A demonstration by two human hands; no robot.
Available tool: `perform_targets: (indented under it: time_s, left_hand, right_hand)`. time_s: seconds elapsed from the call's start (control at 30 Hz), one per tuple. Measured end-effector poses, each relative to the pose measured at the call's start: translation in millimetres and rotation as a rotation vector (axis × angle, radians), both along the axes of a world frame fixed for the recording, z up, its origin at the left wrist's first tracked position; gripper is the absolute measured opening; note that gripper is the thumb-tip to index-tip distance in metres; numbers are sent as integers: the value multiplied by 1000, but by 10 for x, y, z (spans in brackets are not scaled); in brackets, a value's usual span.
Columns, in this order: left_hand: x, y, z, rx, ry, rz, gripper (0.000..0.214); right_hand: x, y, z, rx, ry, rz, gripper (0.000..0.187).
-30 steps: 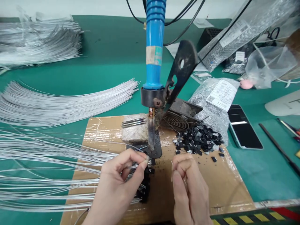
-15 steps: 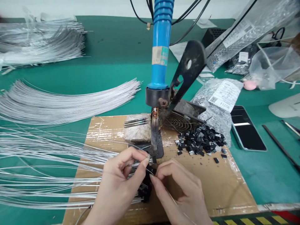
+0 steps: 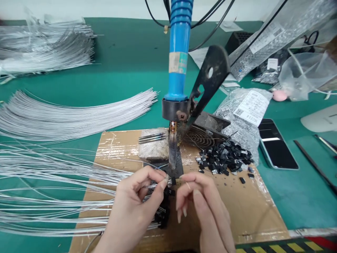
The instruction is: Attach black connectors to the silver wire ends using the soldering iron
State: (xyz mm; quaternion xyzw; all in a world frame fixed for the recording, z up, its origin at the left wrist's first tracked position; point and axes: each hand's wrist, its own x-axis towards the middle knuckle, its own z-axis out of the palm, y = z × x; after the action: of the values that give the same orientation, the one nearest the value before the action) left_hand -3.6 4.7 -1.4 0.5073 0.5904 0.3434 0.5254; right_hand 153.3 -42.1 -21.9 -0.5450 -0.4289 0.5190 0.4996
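My left hand [image 3: 137, 207] pinches the end of a thin silver wire [image 3: 79, 182] just below the tip of a blue-handled soldering iron [image 3: 177, 70] that hangs in a black stand. A small black component [image 3: 172, 181] sits at the wire's end beside the tip. My right hand [image 3: 202, 207] is closed in a pinch on a fine strand [image 3: 187, 185], probably solder, right of the iron's tip. Under my left fingers lie several wires with black components [image 3: 163, 214] on their ends.
A taped cardboard sheet [image 3: 252, 207] covers the green table. A heap of black components [image 3: 226, 161] lies right of the iron, with a phone [image 3: 277, 144] and silver bags [image 3: 247, 109] beyond. Bundles of silver wires [image 3: 65, 116] fan across the left. A sponge pad [image 3: 154, 147] holds a few pins.
My right hand rose from low on the cardboard toward the iron's tip and now holds the fine strand close to the wire end. My left hand stayed in place.
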Motion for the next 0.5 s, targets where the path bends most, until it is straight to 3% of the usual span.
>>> perform_targets:
  time_s: [0.23, 0.33, 0.5]
  left_hand:
    - [-31, -3, 21, -13, -19, 49, 12]
    - [-52, -6, -3, -28, -12, 32, 11]
    - [-19, 13, 3, -18, -1, 61, 13]
  right_hand:
    - [-43, -18, 36, -140, -277, -28, 27]
    - [19, 16, 56, -51, -320, -77, 35]
    - [31, 71, 32, 108, -266, -96, 30]
